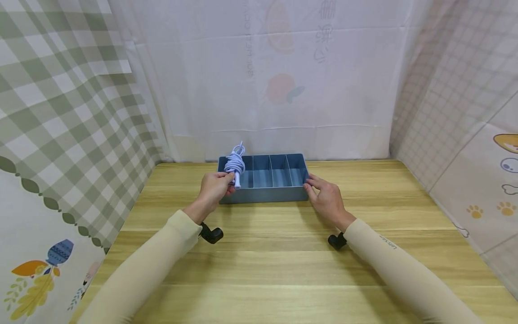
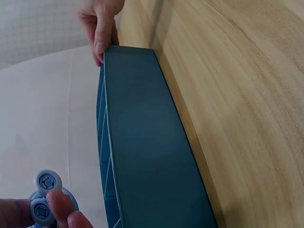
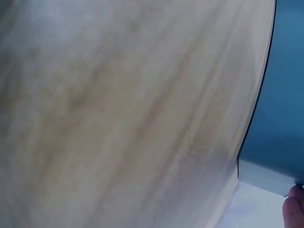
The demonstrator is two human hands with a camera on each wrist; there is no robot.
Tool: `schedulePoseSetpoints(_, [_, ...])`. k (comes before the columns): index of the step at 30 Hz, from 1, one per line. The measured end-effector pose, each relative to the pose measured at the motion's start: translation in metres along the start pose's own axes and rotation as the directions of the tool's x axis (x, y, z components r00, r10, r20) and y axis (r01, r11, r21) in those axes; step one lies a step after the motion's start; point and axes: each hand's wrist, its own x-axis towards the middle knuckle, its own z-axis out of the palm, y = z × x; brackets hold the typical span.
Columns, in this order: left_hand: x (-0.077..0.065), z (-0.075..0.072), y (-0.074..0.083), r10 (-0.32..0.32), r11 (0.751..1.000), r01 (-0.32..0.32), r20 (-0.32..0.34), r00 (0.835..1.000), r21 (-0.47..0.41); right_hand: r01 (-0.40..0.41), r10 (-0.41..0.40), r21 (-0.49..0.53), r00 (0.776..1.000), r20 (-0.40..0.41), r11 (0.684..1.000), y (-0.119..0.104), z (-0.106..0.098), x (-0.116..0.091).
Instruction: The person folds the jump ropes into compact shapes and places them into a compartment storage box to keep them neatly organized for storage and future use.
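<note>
A pale blue jump rope (image 1: 234,163), wound into a coil, is held in my left hand (image 1: 214,188). The thumb and fingers pinch it by its handles, whose two round ends (image 2: 47,181) face the left wrist camera. It overlaps the leftmost compartment of a blue-grey divided box (image 1: 267,194), coil upward and handles down. My right hand (image 1: 327,198) grips the box at its right front corner, thumb and fingertips at the rim. In the right wrist view its fingertips (image 3: 294,209) lie against the end of the box.
The box stands on a wood-grain table (image 1: 267,256) near its back edge, its other compartments showing bare floors. Behind hangs a white printed cloth (image 1: 259,103); a checked cloth (image 1: 81,90) is on the left and a patterned one (image 1: 465,135) on the right.
</note>
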Motion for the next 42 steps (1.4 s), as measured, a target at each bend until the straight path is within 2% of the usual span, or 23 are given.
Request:
schedulePoseSetpoints(9, [0.006,0.006,-0.001,-0.009,1.0,0.01,-0.007,1.0,0.006,-0.019,0.019,-0.001,1.0,0.021,1.0,-0.003,-0.001,0.0])
schedulePoseSetpoints(20, [0.013,0.013,-0.001,0.017,0.997,-0.017,-0.002,1.0,0.077,-0.016,0.016,-0.014,1.0,-0.001,1.0,-0.003,-0.003,0.0])
schedulePoseSetpoints(28, [0.018,0.015,-0.001,-0.003,0.994,0.005,-0.014,1.0,0.11,-0.012,0.012,-0.016,1.0,-0.002,1.0,-0.001,-0.002,0.001])
schedulePoseSetpoints(42, [0.024,0.018,0.0,0.0,0.988,-0.004,0.026,1.0,0.157,0.016,-0.016,-0.01,1.0,-0.009,1.0,-0.003,-0.001,0.001])
